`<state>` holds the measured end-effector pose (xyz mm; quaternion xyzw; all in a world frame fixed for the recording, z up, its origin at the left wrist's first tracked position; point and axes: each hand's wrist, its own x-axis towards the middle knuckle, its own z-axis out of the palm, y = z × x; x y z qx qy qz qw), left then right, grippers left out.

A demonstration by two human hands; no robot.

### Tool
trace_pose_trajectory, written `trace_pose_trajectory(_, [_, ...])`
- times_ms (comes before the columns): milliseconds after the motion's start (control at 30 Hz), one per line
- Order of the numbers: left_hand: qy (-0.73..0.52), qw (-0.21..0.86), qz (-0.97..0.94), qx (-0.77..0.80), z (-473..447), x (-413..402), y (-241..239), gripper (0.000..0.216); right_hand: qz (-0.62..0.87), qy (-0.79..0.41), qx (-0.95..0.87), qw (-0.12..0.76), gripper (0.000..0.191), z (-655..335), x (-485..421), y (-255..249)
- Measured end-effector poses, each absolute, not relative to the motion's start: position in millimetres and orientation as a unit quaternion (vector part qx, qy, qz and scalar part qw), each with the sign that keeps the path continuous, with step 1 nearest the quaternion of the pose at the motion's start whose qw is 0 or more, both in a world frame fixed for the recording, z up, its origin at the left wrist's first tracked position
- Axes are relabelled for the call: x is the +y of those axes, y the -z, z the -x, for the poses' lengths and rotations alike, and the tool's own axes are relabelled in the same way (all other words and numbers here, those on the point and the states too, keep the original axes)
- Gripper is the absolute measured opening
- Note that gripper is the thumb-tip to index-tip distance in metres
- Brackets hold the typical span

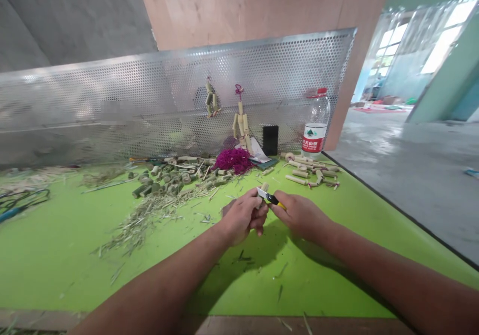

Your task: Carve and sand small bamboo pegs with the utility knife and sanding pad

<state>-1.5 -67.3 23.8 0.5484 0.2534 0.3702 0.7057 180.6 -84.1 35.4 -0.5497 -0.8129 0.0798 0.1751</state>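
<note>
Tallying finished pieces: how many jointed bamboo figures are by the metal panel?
2: a smaller figure on the metal panel, and a taller one with red cord to its right. Loose pieces could hide more.

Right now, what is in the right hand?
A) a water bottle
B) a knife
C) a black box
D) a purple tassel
B: the right hand grips the knife by its yellow handle.

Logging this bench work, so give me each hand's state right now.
Left hand: closed, holding a short bamboo piece.
Right hand: closed, holding a yellow-handled utility knife.
</note>
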Motion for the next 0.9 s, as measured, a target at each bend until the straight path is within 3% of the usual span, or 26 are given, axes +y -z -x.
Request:
trace_pose_trajectory(167, [-0.372,0.709,-0.537,0.266,2,-68,-26,0.012,0.552,-0.052,-0.814,0.172,0.025,-187,-73,-34])
trace_pose_trajectory(333, [-0.352,0.724,-0.549,0.226,2,-79,-33,0.030,0.659,-0.063,-0.714,0.230,0.035,-224,-39,-38])
trace_pose_trajectory(467, [-0.367,0.707,-0.551,0.248,2,-77,-32,0.025,0.628,-0.065,-0.727,0.272,0.037,-227,-39,-40])
trace_pose_trajectory(700, [-0.394,0.641,-0.588,0.298,-1,-70,-28,0.012,0.553,-0.063,-0.813,0.173,0.027,-184,-75,-35])
trace_pose_trajectory(900, [-0.374,0.591,-0.633,0.334,0,-71,-31,0.013,0.552,-0.060,-0.818,0.153,0.025,-181,-81,-35])
